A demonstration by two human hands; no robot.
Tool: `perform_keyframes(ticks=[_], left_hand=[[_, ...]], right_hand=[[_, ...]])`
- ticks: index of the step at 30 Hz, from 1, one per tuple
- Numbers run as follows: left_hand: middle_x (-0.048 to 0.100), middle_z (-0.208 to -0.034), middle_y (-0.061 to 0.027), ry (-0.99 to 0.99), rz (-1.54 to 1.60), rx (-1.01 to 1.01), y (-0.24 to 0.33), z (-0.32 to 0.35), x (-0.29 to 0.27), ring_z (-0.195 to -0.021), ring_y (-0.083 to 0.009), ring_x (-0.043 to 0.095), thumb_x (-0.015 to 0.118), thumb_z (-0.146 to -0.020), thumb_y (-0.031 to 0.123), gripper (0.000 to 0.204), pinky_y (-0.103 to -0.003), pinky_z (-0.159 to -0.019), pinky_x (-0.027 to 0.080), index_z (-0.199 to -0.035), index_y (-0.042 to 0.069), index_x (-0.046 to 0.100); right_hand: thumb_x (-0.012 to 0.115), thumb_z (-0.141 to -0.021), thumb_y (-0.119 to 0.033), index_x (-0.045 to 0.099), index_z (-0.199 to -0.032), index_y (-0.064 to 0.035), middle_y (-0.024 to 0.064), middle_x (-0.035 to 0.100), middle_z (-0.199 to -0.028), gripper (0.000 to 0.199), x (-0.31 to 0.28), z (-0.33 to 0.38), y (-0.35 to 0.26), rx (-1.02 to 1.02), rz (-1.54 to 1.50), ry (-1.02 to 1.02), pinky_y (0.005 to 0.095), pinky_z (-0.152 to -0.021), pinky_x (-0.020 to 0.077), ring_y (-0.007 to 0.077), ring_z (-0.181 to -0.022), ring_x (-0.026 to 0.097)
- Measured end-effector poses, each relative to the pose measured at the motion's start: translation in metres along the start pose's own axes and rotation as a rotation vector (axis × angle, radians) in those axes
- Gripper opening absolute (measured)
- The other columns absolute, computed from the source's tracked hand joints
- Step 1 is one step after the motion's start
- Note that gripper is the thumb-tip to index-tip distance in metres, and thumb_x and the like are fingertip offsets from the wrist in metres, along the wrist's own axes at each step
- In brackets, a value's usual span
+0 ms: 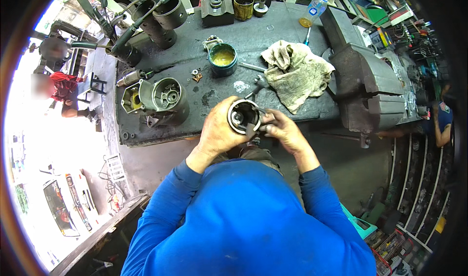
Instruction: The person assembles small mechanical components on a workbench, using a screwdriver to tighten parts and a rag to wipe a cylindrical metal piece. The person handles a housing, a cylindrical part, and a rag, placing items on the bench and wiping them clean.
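Blue work clothing is being worn closest to the lens while a hollow metal cylinder is being held in front of the torso, at the near edge of a dark workbench, its open end being presented to the camera. Its outer wall is being grasped by the left hand, most of the fingers being hidden behind it; its opposite rim is being touched by the bent fingers of the right hand, though whether anything is being pinched there cannot be told. Judging by the bare metal, a stiff, fairly heavy piece is being handled, and a slippery skin may be being met, since the right fingertips are being marked by dark grime. Safest purchase is probably being offered by the outer wall. Beyond, a grey metal housing, a tin of yellowish paste and a stained cloth are being seen.
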State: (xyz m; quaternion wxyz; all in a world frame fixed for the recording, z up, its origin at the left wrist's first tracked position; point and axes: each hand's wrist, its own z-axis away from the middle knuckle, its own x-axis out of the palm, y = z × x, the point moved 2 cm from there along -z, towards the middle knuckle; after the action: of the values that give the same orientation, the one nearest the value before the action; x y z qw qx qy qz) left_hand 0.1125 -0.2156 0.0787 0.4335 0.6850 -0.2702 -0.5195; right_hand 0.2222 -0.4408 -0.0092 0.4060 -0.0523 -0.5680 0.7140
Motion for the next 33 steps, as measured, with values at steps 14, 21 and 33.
perform_keyframes(ticks=[14,21,33], left_hand=[[0.074,-0.128,-0.0162,0.281,-0.055,-0.248,-0.075,-0.034,0.032,-0.120,-0.0310,0.072,0.101,-0.064,0.023,0.093,-0.041,-0.106,0.056,-0.142,0.003,0.055],[0.048,-0.154,-0.0230,0.289,-0.303,-0.177,-0.049,-0.004,0.010,-0.138,-0.0429,0.056,0.098,-0.067,0.025,0.101,-0.046,-0.111,0.053,-0.153,0.006,0.049],[0.069,-0.086,-0.0083,0.150,-0.647,0.040,-0.019,-0.025,0.013,-0.079,-0.0276,0.072,0.082,-0.081,0.023,0.029,-0.040,-0.070,0.060,-0.104,0.010,0.070]], right_hand=[[0.077,-0.099,-0.016,0.069,-0.128,0.0018,0.0060,0.073,-0.101,0.035,-0.061,-0.013,-0.035,-0.021,0.588,0.193,0.0312,-0.082,0.0553,0.0147,-0.088,0.068],[0.080,-0.092,-0.017,0.068,-0.126,-0.0008,0.0133,0.071,-0.097,0.040,0.003,-0.055,-0.073,-0.319,0.921,0.109,0.0394,-0.081,0.0565,0.0267,-0.087,0.071],[0.077,-0.092,-0.016,0.072,-0.123,-0.0040,0.0208,0.077,-0.100,0.033,0.054,-0.103,-0.099,-0.295,1.028,-0.007,0.0435,-0.083,0.0591,0.0354,-0.092,0.076]])
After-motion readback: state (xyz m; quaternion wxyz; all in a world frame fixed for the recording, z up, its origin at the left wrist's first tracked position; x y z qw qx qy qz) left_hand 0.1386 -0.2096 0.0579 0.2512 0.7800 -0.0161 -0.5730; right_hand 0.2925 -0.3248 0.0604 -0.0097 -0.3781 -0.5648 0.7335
